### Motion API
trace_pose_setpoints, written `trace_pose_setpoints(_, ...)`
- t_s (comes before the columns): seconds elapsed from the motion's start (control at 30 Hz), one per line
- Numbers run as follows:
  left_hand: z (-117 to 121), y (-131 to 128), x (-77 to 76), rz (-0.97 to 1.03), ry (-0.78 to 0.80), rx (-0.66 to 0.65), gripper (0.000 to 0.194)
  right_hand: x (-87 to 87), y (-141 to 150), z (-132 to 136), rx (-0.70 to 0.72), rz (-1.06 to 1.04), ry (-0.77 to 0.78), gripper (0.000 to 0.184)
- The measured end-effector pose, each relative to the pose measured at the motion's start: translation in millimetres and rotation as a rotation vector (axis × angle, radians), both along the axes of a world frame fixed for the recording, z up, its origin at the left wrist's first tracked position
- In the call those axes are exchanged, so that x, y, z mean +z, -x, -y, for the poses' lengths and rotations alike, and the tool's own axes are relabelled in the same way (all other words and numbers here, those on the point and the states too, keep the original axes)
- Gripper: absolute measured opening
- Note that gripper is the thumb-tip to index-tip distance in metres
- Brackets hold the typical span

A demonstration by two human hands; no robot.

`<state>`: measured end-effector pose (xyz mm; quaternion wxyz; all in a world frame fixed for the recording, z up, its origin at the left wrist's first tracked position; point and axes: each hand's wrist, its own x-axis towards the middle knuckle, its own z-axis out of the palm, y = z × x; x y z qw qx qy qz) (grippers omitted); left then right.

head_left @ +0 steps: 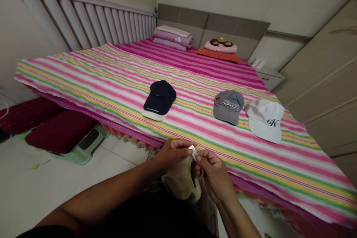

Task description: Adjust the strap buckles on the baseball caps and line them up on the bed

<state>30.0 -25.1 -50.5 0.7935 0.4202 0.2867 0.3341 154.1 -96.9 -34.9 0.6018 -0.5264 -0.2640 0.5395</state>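
Observation:
Close to my body, beside the bed's front edge, hangs a beige cap (pixel 180 182). My left hand (pixel 175 152) is closed, its thumb and fingers pinching a small whitish piece (pixel 193 151) at the cap's edge, a tag or strap end that I cannot tell apart. From the other side my right hand (pixel 212 169) pinches the same piece, with its fingers curled at the cap's opening. Beyond my hands a navy cap (pixel 161 96) with a white brim edge lies on the bed. To its right are a grey cap (pixel 228 106) and a white cap (pixel 264 119).
A striped sheet (pixel 111 85) covers the bed. Folded purple bedding (pixel 173 39) and a pink pillow (pixel 221 46) lie by the headboard (pixel 184 15). Low at left stands a green stool (pixel 86 152) with a dark red top. A white nightstand (pixel 267 77) is at far right.

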Motion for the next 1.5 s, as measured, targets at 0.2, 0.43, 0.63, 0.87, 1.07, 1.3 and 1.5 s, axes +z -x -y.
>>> trace_pose_setpoints(0.2, 0, 1, 4.3, -0.012, 0.212, 0.012, 0.031, -12.2, 0, -2, -0.031, 0.121, -0.035, 0.015)
trace_pose_setpoints(0.43, -3, 10, 33.2, 0.003, 0.172, -0.035, 0.026, 15.5, -4, -8, 0.026, 0.206, -0.08, 0.013)
trace_pose_setpoints(0.63, -2, 14, 38.4, 0.028, 0.174, -0.054, 0.025, 29.2, -12, -9, 0.14, 0.16, -0.054, 0.014)
trace_pose_setpoints(0.87, -1, 11, 34.6, -0.008, 0.12, -0.081, 0.022, 28.3, -7, -9, 0.152, 0.185, -0.099, 0.021)
trace_pose_setpoints(1.07, -5, 13, 32.9, -0.014, 0.115, -0.023, 0.021, 24.2, -10, -8, 0.259, 0.215, -0.038, 0.023)
trace_pose_setpoints(1.3, -5, 12, 30.9, -0.034, 0.131, -0.04, 0.021, 21.0, -10, -8, 0.218, 0.372, -0.042, 0.023)
trace_pose_setpoints(1.5, -5, 10, 33.5, -0.007, 0.1, -0.019, 0.018, 23.8, -7, -11, 0.205, 0.292, -0.069, 0.022)
